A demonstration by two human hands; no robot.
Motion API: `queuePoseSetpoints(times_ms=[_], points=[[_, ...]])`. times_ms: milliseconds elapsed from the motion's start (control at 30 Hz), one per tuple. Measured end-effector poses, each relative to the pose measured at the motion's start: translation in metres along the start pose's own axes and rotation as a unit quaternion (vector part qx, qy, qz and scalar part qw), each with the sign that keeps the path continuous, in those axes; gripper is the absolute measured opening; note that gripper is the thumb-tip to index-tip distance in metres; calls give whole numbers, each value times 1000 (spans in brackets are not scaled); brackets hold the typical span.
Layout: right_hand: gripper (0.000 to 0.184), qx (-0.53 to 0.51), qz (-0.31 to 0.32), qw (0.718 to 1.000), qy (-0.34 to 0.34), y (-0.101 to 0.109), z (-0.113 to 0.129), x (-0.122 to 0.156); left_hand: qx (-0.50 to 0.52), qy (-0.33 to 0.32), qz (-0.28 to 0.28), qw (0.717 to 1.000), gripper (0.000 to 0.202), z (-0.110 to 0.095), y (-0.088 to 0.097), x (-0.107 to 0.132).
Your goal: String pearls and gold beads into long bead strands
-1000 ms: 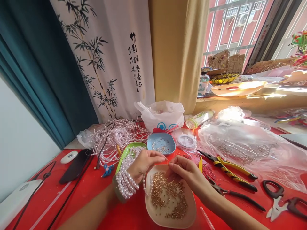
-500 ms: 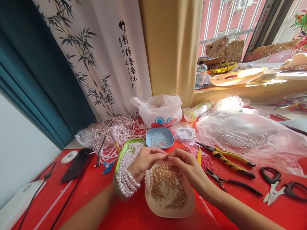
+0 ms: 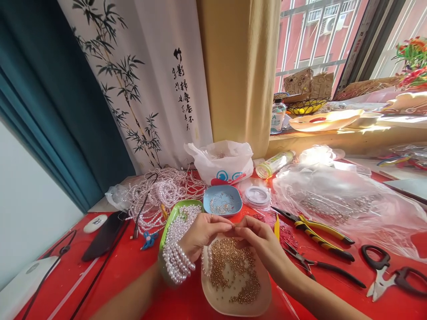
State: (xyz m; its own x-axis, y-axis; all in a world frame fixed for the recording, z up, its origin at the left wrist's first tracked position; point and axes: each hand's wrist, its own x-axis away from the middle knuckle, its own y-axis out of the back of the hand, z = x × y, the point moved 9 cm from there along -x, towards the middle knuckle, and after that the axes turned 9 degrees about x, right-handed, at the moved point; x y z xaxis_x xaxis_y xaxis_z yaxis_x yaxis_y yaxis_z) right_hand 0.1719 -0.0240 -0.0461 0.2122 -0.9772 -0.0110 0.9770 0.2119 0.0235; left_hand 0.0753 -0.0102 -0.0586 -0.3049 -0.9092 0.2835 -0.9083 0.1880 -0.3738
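Observation:
My left hand (image 3: 204, 231) and my right hand (image 3: 256, 233) meet fingertip to fingertip above a cream tray (image 3: 218, 306). Both are closed in a pinch; whatever lies between the fingertips is too small to make out. Small gold beads (image 3: 230, 253) are spread over the tray. Beneath my left hand a short strand of white pearl beads (image 3: 207, 262) hangs or lies along the tray's left side; its upper end is hidden. Several rows of pearl beads (image 3: 176, 262) circle my left wrist. Beside that wrist, a green tray (image 3: 164, 238) holds loose white pearls (image 3: 183, 222).
A blue dish (image 3: 238, 202) with small metal bits stands behind my hands. To the right lie yellow-black pliers (image 3: 320, 235), black-handled pliers (image 3: 333, 266) and scissors (image 3: 380, 271). Pearl strands (image 3: 163, 191) are heaped at the back left, near a white plastic bag (image 3: 223, 162).
The view has tilted up slightly, so everything sits lower in the picture. My hands keep their pinch over the cream tray, with only a small shift of the fingers.

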Motion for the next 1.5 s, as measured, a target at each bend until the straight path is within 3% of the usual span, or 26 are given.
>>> queuePoseSetpoints(times_ms=[367, 800, 933, 1033, 1100, 1200, 1300, 1400, 1500], points=[[25, 54, 5, 998, 14, -2, -13, -2, -24, -2, 24, 999, 19, -2, 3, 0], [24, -79, 2, 997, -4, -2, -9, -1, -119, -40, 98, 987, 39, -13, -11, 10], [21, -92, -13, 996, -1, 2, -7, -2, -155, -5, 122, 980, 56, -8, -16, 12], [19, -107, -25, 994, -7, 7, -7, -3, -206, 13, 130, 970, 56, -9, -15, 11], [18, -126, -32, 991, -16, 10, -8, -4, -254, -20, 127, 959, 52, -17, -12, 10], [17, -142, -34, 989, -28, 13, -12, -6, -376, -97, 129, 913, 37, -31, -5, 9], [16, -136, -30, 990, -19, 14, -11, -8, -545, -152, 124, 815, 19, -37, 2, 10], [17, -126, -25, 992, -14, 13, -9, -9, -655, -182, 110, 725, 14, -39, 3, 13], [18, -121, -25, 992, -18, 12, -8, -8, -697, -177, 130, 682, 12, -34, -3, 18]])
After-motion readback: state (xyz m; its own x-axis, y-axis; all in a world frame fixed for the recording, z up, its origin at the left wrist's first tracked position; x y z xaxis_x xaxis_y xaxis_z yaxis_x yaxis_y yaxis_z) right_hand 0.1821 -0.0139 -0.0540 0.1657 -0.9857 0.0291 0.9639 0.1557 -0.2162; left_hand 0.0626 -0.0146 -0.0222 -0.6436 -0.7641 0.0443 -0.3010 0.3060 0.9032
